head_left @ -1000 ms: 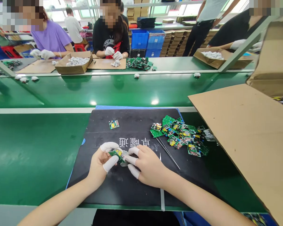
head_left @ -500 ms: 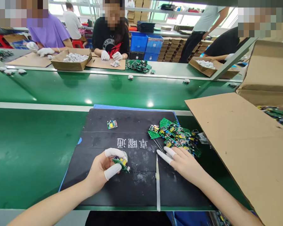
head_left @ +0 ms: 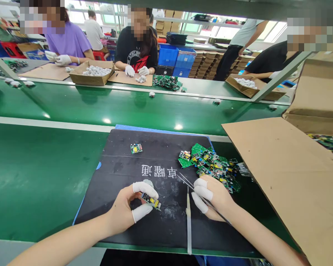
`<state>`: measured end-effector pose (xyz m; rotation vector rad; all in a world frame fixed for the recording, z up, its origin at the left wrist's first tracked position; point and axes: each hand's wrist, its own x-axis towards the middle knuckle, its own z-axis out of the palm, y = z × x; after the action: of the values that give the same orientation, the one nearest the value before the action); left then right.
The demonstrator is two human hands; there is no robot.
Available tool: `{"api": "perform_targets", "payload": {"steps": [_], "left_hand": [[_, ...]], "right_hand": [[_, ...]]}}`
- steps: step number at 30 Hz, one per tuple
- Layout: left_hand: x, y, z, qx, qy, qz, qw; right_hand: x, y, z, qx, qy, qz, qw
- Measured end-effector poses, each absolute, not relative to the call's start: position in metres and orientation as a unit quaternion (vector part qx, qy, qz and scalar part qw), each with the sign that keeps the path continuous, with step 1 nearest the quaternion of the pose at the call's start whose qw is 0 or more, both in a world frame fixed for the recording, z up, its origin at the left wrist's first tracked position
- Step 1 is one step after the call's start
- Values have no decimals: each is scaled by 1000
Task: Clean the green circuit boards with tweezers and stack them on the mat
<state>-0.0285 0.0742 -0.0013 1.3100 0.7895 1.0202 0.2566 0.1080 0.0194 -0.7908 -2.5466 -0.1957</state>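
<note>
Between the white-cotted thumb and forefinger of my left hand [head_left: 134, 205] is a small circuit board [head_left: 152, 201] with a yellow part, tilted above the black mat [head_left: 116, 173]. A greyish lump [head_left: 148, 183] shows just behind those fingers. My right hand [head_left: 211, 195], also in finger cots, grips metal tweezers [head_left: 185, 180] whose tips are apart and point left. A white-handled, knife-like tool [head_left: 189, 225] lies on the mat beside this hand. Close behind it spreads a pile of circuit boards [head_left: 216, 166]. One single board [head_left: 136, 148] lies near the mat's back edge.
A large cardboard sheet [head_left: 277, 177] slants along the right side. Beyond the mat runs a green conveyor belt [head_left: 127, 107] carrying a few small white-topped pieces. Across it, co-workers in white gloves sit by cardboard boxes [head_left: 90, 79] of white pieces.
My right hand has picked up the tweezers from beside the pile and now holds them pointing left. My left hand has turned the circuit board. The whole view has shifted slightly.
</note>
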Motion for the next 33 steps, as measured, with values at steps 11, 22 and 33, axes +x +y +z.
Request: {"api": "perform_targets", "payload": {"steps": [11, 22, 33], "left_hand": [[-24, 71, -3, 663, 383, 490, 417], [-20, 69, -5, 734, 390, 468, 300], [-20, 67, -9, 744, 352, 475, 312]], "right_hand": [[194, 79, 50, -385, -670, 441, 456], [172, 89, 20, -337, -530, 572, 527], [171, 67, 15, -372, -614, 481, 503]]}}
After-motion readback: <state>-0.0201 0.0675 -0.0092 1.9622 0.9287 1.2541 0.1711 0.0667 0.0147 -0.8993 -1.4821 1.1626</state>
